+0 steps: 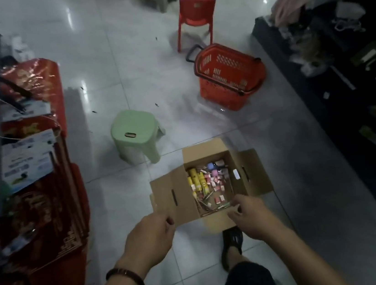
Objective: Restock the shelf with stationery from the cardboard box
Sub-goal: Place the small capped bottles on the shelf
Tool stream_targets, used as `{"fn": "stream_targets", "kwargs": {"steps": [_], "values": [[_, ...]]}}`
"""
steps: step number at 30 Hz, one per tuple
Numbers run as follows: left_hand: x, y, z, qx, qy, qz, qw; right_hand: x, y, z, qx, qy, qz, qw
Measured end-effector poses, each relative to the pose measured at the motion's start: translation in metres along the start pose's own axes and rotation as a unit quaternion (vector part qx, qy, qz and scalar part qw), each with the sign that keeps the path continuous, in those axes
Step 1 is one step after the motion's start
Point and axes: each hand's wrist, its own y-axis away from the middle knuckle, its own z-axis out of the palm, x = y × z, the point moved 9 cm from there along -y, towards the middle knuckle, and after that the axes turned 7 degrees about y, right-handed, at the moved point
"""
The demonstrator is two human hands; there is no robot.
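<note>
Floor: glossy white tiles, pretty dim lighting tbh
Cardboard box (172, 197): sits on the floor right in front of the person, all flaps folded out
Stationery (208, 182): loose in the box, with yellow tubes on the left, little pink and red bits, some pens near the front
Left hand (150, 233): fingers curled, pinching the near corner of the box's left flap
Right hand (250, 215): fingers bent over the box's near rim, can't tell if it's gripping anything
Shelf (341, 79): dark unit along the right, well apart from the box
Green stool (133, 135): just behind the box
Red basket (228, 77): further back, near the shelf
Red chair (196, 16): behind the basket
</note>
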Motion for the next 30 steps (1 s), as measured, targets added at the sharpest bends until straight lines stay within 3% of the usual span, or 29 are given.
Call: {"fn": "stream_targets", "kwargs": {"steps": [7,12,15,17,19,21,23,26,30], "values": [[0.033,-0.199,0.134,-0.082,0.113,-0.064,0.988,0.153,-0.201,0.03,-0.055,-0.042,0.079,0.994],[0.014,-0.339,0.246,-0.12,0.222,-0.112,0.961,0.219,-0.359,0.101,-0.088,-0.013,0.072,0.993],[-0.006,-0.429,0.32,-0.13,0.292,-0.148,0.936,0.231,-0.45,0.142,-0.093,0.033,0.025,0.995],[-0.021,-0.482,0.368,-0.111,0.371,-0.196,0.901,0.239,-0.514,0.183,-0.125,0.1,-0.011,0.987],[-0.032,-0.523,0.418,-0.087,0.471,-0.242,0.844,0.252,-0.575,0.222,-0.133,0.156,-0.02,0.979],[-0.044,-0.559,0.464,-0.065,0.583,-0.269,0.764,0.252,-0.627,0.244,-0.085,0.208,-0.05,0.973],[-0.057,-0.596,0.502,-0.047,0.645,-0.284,0.708,0.242,-0.662,0.25,-0.03,0.254,-0.089,0.963],[-0.073,-0.636,0.541,-0.007,0.7,-0.342,0.627,0.24,-0.7,0.27,-0.012,0.291,-0.112,0.95],[-0.074,-0.669,0.569,-0.006,0.726,-0.34,0.597,0.25,-0.71,0.296,0.005,0.327,-0.109,0.939]]}}
